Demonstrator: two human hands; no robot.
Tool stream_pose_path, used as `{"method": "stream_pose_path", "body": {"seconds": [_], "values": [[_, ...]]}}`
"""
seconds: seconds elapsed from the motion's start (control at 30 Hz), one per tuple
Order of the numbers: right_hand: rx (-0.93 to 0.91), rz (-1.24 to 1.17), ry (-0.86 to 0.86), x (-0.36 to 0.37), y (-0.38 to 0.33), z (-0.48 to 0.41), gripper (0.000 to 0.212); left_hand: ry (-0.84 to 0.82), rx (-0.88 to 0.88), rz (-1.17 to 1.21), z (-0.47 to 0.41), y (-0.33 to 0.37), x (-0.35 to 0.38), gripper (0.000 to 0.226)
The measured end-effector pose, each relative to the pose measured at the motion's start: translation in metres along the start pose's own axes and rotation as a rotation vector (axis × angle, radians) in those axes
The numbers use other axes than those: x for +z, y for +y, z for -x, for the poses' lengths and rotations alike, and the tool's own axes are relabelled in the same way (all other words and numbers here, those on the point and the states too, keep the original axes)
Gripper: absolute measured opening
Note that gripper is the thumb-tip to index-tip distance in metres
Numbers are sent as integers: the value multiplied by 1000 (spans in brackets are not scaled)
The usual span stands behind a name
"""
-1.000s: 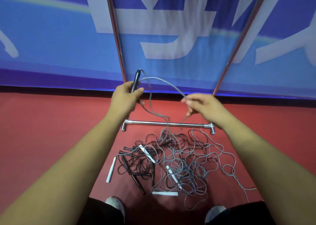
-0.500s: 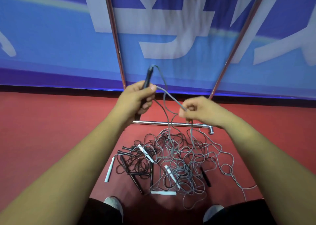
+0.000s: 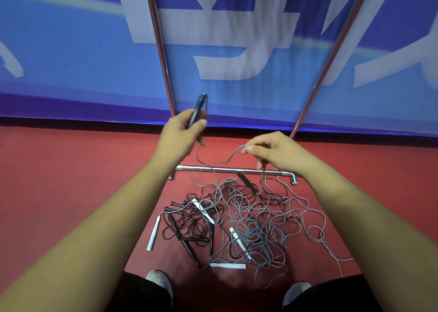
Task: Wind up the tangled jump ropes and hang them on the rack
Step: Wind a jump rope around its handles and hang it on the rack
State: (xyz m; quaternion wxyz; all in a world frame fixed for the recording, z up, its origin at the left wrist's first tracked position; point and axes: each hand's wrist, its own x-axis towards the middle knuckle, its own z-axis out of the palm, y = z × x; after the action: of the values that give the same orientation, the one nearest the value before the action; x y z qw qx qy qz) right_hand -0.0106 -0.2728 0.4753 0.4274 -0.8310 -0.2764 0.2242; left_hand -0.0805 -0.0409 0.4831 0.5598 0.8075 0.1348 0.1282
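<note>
**Q:** What are the hands holding?

**A:** The left hand (image 3: 182,134) is gripping a black handle (image 3: 198,107), with the fingers curling fully round it. The handle is tilting up and away from the person, toward the rack (image 3: 161,51). The right hand (image 3: 272,153) is pinching the grey rope (image 3: 214,163) between thumb and forefinger, and its other fingers are curling loosely underneath.

**Q:** Where is the rope lying?

**A:** It is running from the handle, sagging in a shallow loop between the two hands and rising to the pinch. From the right hand it is dropping into the pile (image 3: 256,224) on the floor (image 3: 71,181). The pile is lying below the hands, between the base bar (image 3: 227,169) and the shoes (image 3: 157,282). Grey strands are filling its right side. A dark rope (image 3: 187,226) is bunching on the left, with white handles (image 3: 152,234) among the cords.

**Q:** Which hand is nearer the feed?

**A:** The right. The strand is falling almost straight beneath it, onto the grey side of the pile. The next wrap probably calls for the right hand to be drawing slack upward and laying it across toward the handle, with the left serving as the fixed spool.

**Q:** Any hazard?

**A:** The grey loops are crossing one another heavily, so a pull is likely to drag neighbouring coils. The rack's hanging bar is lying out of view above.
</note>
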Motion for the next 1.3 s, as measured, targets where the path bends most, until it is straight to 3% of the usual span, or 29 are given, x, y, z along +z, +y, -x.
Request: {"method": "stream_pose_path", "body": {"seconds": [0.07,0.13,0.2,0.3,0.47,0.57,0.63,0.7,0.77,0.83,0.93,1.0,1.17,1.23,1.3], "values": [[-81,25,23,4,-19,0,16,-234,-18,124,6,3,11,20],[-113,-11,51,6,-26,0,15,-437,-39,94,11,3,18,18],[-110,-55,79,5,-28,0,14,-531,-31,48,14,5,20,8],[-34,-72,29,-4,-18,3,13,-423,-80,194,15,11,22,22],[275,277,-297,-6,32,11,15,-203,-127,578,3,15,7,23],[358,92,-271,-5,40,12,15,-108,-106,299,0,6,4,16],[323,-11,-176,-6,28,10,12,1,-114,18,-1,-6,5,16],[244,-93,-70,-7,13,7,8,45,-145,-83,-2,-10,5,21],[195,-220,1,-5,0,6,8,-80,-233,115,1,-8,7,22],[174,-377,65,1,-12,4,9,-308,-312,306,11,-1,14,20],[153,-598,135,6,-24,0,16,-617,-397,381,27,3,25,24],[135,-615,149,7,-25,-1,25,-752,-430,421,32,4,27,28],[138,-406,267,3,-16,-1,39,-780,-354,455,34,4,27,26],[75,-222,347,-3,-12,-3,35,-795,-329,523,33,3,27,23],[-11,-252,278,-7,-13,-3,23,-816,-323,597,32,3,27,24]]}}
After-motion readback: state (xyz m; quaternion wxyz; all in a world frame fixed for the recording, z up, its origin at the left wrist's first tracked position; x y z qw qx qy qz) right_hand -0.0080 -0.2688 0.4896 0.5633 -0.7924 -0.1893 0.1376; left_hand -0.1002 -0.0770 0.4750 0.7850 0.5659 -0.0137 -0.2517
